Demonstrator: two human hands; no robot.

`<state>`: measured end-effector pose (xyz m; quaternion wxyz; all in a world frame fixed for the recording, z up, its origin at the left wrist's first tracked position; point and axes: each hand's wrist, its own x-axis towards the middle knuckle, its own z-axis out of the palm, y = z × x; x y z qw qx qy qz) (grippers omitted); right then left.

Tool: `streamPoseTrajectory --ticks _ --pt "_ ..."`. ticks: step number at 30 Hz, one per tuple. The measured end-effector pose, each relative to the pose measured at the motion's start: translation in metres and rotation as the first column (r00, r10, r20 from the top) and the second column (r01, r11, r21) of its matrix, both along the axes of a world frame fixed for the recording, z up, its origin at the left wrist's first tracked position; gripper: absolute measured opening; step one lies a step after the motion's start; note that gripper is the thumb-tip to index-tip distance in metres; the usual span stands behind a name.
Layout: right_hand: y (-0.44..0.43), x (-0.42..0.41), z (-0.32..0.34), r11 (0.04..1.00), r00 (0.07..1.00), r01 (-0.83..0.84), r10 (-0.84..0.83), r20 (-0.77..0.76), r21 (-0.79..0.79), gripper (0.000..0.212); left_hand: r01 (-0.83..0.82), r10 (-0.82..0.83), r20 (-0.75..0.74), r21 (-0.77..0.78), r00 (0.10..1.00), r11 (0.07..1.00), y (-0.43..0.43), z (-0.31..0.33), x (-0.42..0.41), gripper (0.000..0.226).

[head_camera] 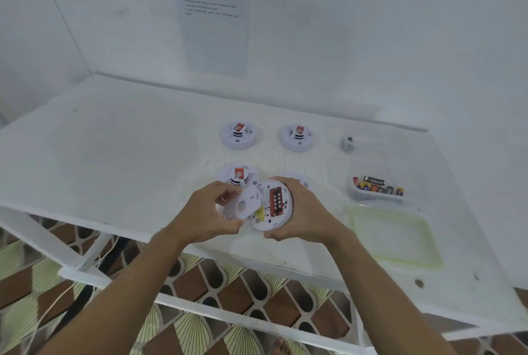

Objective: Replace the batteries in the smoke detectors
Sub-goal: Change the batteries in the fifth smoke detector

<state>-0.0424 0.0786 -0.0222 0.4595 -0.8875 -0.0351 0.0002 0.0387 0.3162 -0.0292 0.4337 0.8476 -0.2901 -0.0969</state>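
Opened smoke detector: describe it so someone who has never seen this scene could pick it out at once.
On the white table, look near the front edge, where two hands meet. The right hand grips the opened smoke detector, underside up, while the left hand holds its round back cover. Unlike the closed detectors resting on the table, it shows red batteries in an open compartment.

Detectors (239, 135) on table (114, 154), battery tray (377, 191) right — lid (395, 236) nearer
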Motion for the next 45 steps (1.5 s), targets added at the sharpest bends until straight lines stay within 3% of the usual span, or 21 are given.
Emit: streamPoseTrajectory --ticks 8,15,17,20,24,29,33,36,40,43,45 --pt "-0.013 -0.024 -0.001 0.985 0.992 0.114 -0.121 0.042 0.133 0.097 0.062 -0.062 -0.011 0.265 0.998 0.962 0.009 -0.007 -0.005 0.064" --pt "-0.002 -0.036 0.003 0.959 0.988 0.131 -0.148 0.046 0.252 0.094 0.044 -0.044 -0.007 0.302 0.999 0.952 0.013 -0.003 -0.011 0.049" --pt "0.004 -0.040 0.006 0.942 0.989 0.133 -0.148 0.028 0.307 0.094 0.031 -0.046 0.054 0.246 0.997 0.969 0.011 0.001 -0.014 0.035" --pt "0.011 -0.045 0.008 0.911 0.990 0.126 -0.140 0.007 0.392 0.093 -0.020 0.018 0.059 0.026 0.998 0.999 0.003 0.009 -0.025 0.016" --pt "0.021 -0.045 0.009 0.882 0.979 0.172 -0.201 0.021 0.439 0.094 -0.079 0.027 -0.266 -0.190 0.964 0.979 -0.017 0.025 -0.039 0.020" --pt "0.023 -0.046 0.003 0.839 0.987 0.140 -0.162 -0.005 0.526 0.095 -0.122 -0.034 -0.472 -0.297 0.881 0.947 -0.031 0.028 -0.040 0.019" --pt "0.025 -0.039 0.004 0.647 0.967 0.252 -0.205 -0.154 0.719 0.052 -0.206 0.033 -0.489 -0.304 0.872 0.930 -0.037 0.023 -0.032 0.021" --pt "0.021 -0.035 0.007 0.670 0.935 0.349 -0.292 -0.199 0.655 0.033 -0.260 0.138 -0.389 -0.280 0.911 0.924 -0.049 0.021 -0.031 0.025" --pt "0.009 -0.032 0.010 0.667 0.897 0.421 -0.406 -0.174 0.615 0.034 -0.344 0.194 -0.409 -0.335 0.892 0.877 -0.073 0.021 -0.038 0.026" --pt "-0.002 -0.029 0.012 0.575 0.826 0.500 -0.541 -0.157 0.648 0.036 -0.331 0.059 -0.530 -0.435 0.846 0.837 -0.094 0.023 -0.049 0.020" --pt "-0.013 -0.030 0.017 0.502 0.806 0.513 -0.561 -0.189 0.696 0.036 -0.285 0.004 -0.519 -0.463 0.855 0.839 -0.108 0.026 -0.055 0.027"
